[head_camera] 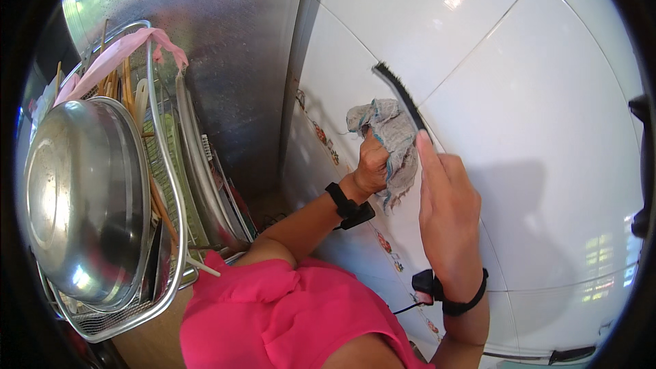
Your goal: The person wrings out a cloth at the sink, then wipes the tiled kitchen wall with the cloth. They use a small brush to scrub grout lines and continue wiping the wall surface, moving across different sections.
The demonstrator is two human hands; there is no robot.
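Note:
My right hand [448, 205] grips the handle of a long, narrow brush with black bristles [402, 92], its index finger stretched along the back. The brush's bristles lie close to a grout line of the white tiled wall [533, 107]; whether they touch it I cannot tell. A crumpled grey cloth [392, 133] with blue stitched edging is bunched in my left hand [372, 163], just left of the brush. Part of the cloth hides behind the brush and right hand. Both wrists wear black straps with small devices.
At left a metal wire dish rack [177, 205] holds a large steel basin [92, 200], chopsticks and trays. A pink plastic strip [115, 61] is tied over its rim. A metal panel [241, 61] rises behind. A black-handled knife [571, 355] lies at lower right.

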